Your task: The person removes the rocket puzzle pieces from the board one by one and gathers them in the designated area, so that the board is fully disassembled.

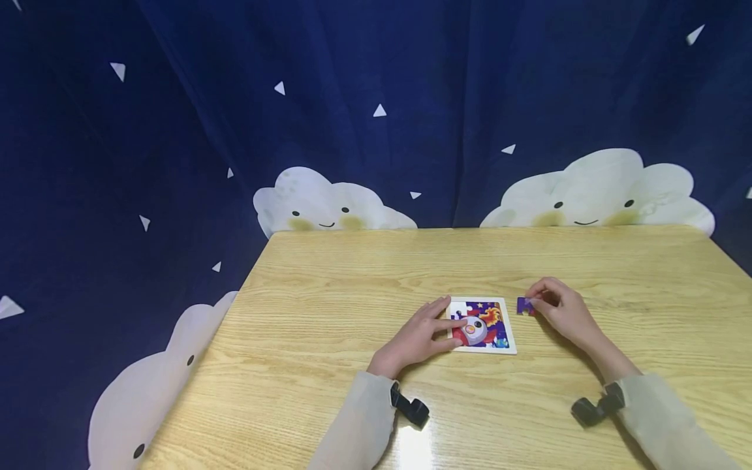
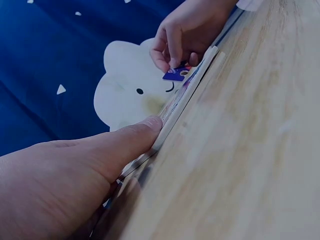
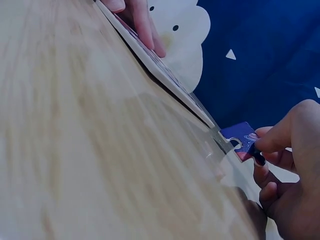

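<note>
A small jigsaw puzzle in a white-edged tray (image 1: 510, 326) lies on the table, its picture showing a round-faced figure in red, flames and a star on purple. Its far left corner is a bare white patch with a jagged outline. My left hand (image 1: 413, 336) rests on the tray's left side, fingers extended over the picture and thumb at the near edge. Just right of the tray, my right hand (image 1: 565, 314) pinches a purple puzzle piece (image 3: 239, 136) between thumb and fingertips. The piece has a ringed planet, a reddish corner and a rounded notch; it is held tilted in the right wrist view.
The light wooden table (image 1: 329, 281) extends around both hands. Behind it hangs a dark blue curtain (image 1: 364, 52) with white triangles and smiling clouds. A black strap with a camera (image 1: 414, 411) sits on the left wrist, and another wrist camera (image 1: 587, 411) on the right.
</note>
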{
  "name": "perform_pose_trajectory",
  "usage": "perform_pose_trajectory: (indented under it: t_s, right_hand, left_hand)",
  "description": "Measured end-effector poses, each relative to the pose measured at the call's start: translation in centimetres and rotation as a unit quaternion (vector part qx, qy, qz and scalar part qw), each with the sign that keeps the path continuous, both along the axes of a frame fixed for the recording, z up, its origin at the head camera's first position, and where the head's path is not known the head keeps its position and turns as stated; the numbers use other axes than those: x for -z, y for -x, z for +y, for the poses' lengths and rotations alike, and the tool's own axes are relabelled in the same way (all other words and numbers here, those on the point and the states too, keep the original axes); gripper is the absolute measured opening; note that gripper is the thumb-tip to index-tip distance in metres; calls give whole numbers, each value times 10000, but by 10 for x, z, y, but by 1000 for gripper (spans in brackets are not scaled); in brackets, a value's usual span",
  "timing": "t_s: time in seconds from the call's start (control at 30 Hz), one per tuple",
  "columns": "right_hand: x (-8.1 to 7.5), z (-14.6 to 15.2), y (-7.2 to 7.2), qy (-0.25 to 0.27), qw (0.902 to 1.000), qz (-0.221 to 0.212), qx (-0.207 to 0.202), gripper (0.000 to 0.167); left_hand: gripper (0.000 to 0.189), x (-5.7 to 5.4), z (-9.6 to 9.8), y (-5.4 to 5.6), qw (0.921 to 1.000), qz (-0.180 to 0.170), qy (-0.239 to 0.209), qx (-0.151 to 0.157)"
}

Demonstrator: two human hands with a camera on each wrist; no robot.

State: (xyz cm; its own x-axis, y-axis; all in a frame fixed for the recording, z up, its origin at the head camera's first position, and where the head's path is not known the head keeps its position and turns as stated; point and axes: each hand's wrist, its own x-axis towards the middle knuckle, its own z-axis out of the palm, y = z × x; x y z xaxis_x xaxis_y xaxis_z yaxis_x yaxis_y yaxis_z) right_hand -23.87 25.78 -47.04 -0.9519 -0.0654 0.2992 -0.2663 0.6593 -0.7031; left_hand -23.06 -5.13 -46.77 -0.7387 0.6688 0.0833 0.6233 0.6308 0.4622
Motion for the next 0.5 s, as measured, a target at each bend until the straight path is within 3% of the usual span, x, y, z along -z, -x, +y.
perform_pose_trajectory:
  t_s: [0.5]
  right_hand:
    - [0,17,-5,-67,9999,112,97,4]
  left_hand:
    - [44,-1,0,-1,10000,10,-14,-4]
